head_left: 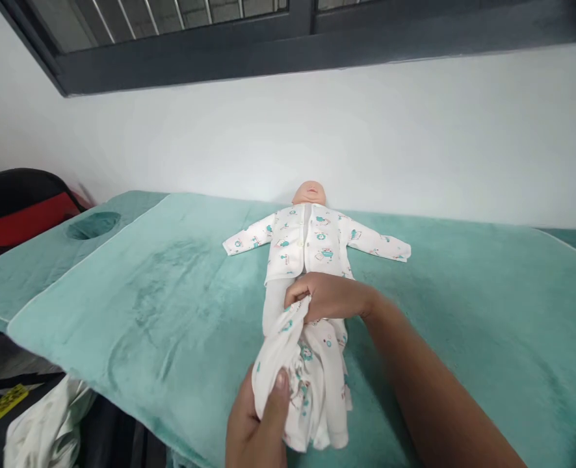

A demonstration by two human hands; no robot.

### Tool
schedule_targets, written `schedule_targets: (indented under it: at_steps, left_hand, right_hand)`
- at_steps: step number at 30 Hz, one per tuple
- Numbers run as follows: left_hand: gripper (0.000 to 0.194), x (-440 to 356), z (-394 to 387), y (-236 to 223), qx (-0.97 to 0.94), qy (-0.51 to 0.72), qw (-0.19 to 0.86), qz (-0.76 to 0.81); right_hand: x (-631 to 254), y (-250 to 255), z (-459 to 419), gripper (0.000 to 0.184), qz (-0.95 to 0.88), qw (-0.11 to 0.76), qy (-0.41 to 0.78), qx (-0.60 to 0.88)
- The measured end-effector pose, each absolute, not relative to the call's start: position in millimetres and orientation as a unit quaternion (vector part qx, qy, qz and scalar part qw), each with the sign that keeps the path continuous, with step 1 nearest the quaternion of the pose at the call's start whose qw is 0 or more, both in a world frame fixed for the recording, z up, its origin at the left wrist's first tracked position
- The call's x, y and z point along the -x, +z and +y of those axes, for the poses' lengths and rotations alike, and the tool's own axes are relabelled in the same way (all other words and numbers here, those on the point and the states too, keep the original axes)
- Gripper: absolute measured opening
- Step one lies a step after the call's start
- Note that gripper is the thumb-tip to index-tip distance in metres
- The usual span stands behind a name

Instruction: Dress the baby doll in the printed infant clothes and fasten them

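A baby doll lies on its back, dressed in a white printed jacket with both sleeves spread to the sides. Over its lower legs is a pair of white baby pants with the same teal print, bunched in folds. My left hand grips the lower left part of the pants, thumb on top. My right hand is closed on the upper edge of the pants, just below the jacket hem. One pale doll leg shows left of my right hand; the feet are hidden by cloth.
A teal towel-like cover spreads over the table, which has a round hole at its left end. Behind stands a white wall under a dark window frame. A black and red bag and crumpled cloth are at left.
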State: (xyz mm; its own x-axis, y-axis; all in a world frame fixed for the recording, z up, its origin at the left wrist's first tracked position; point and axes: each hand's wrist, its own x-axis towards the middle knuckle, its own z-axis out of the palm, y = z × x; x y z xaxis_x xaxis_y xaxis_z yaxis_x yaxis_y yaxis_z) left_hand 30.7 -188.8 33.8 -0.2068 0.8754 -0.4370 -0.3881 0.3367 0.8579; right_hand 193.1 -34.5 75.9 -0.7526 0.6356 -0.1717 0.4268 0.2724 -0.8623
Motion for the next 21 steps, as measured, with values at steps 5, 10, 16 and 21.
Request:
schedule_targets:
  at_steps: [5,10,16,21]
  left_hand:
    - [0.056,-16,-200,7,-0.164,0.540,0.583,0.584]
    - [0.045,-4,-179,-4,-0.235,0.489,0.580,0.607]
    - [0.041,-2,-158,22,-0.341,0.478,0.553,0.591]
    - [0.030,16,-117,27,-0.487,0.469,0.477,0.561]
  right_hand:
    - [-184,70,-39,0.016,-0.825,0.063,0.447,0.340]
    - [-173,63,-44,0.013,-0.852,0.080,0.357,0.376]
    - [-183,72,-43,0.035,-0.842,0.082,0.402,0.351]
    - [-195,77,-42,0.041,-0.779,0.111,0.495,0.368]
